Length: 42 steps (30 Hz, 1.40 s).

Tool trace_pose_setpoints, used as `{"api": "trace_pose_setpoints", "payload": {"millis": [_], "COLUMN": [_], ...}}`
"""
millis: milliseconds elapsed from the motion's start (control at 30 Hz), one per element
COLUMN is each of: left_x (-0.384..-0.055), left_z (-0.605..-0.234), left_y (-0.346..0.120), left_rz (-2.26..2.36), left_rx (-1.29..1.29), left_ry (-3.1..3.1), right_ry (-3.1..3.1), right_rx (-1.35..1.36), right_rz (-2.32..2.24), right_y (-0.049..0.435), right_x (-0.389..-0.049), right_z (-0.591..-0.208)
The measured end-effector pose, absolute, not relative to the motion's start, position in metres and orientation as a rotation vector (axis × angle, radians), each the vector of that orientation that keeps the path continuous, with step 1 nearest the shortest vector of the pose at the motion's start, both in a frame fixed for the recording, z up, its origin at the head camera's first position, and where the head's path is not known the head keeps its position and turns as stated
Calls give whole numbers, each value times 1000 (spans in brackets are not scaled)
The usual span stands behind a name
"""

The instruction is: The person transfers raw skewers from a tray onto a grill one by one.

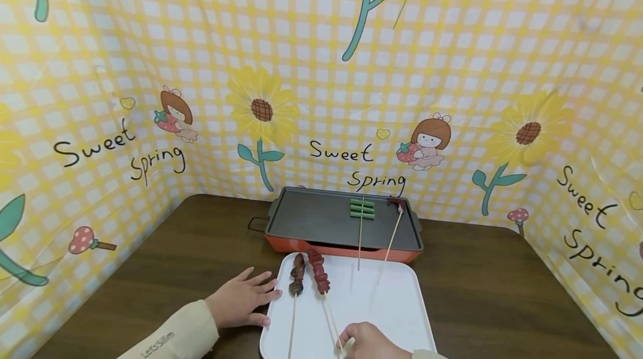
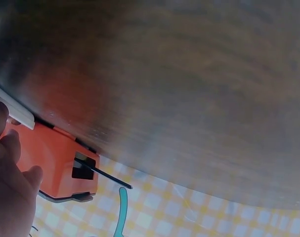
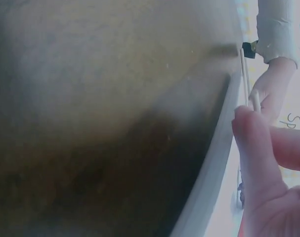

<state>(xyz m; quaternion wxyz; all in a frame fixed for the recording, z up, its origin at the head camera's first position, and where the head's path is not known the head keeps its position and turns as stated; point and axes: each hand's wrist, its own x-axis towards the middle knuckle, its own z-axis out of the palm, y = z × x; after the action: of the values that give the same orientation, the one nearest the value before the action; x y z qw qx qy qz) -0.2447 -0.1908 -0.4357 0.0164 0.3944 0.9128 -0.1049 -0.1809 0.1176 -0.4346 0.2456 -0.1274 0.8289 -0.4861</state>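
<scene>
On the white tray (image 1: 392, 314) lie two loaded skewers side by side. My right hand (image 1: 374, 342) pinches the stick end of the skewer with dark red pieces (image 1: 318, 272); in the right wrist view its thumb (image 3: 253, 143) and a finger meet at a pale stick (image 3: 256, 101). To its left is a skewer of brown pieces (image 1: 297, 275), its bare stick pointing toward me. My left hand (image 1: 238, 298) rests at the tray's left rim, fingers spread and fingertips right at the edge.
Behind the tray stands an orange electric griddle (image 1: 311, 216) with a dark plate and a wire handle (image 1: 257, 224). On it are a skewer of green pieces (image 1: 361, 209) and one with a dark red piece (image 1: 398, 205), their sticks reaching over the tray. A checked cloth (image 1: 311, 96) hangs behind the brown table (image 1: 482, 286).
</scene>
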Motion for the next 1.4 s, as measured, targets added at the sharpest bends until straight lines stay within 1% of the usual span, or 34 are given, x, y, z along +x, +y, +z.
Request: {"api": "trace_pose_setpoints", "payload": {"millis": [300,567,833,1167,1400], "left_x": [-246,-246,-244,-242,-244], "left_z": [-440,-438,-436,-438,-437], "left_y": [-190,-187,-188,-190,-189], "left_rz": [-286,-283,-294,-268,-280], "left_rx": [1242,1247,1189,1171,1194], "left_ry": [2835,2838,2838,2829,2832], "right_ry": [2278,2261,2231,2071,2101], "right_rx": [-489,-508,-643,-635,-448], "right_rz": [-1253,-1217,-1271,-1398,-1437], "right_y": [130,140,143,140,135], "right_x": [-188,-193,-196,-195,-201], "right_z": [-432,-432,-424,-411,-406]}}
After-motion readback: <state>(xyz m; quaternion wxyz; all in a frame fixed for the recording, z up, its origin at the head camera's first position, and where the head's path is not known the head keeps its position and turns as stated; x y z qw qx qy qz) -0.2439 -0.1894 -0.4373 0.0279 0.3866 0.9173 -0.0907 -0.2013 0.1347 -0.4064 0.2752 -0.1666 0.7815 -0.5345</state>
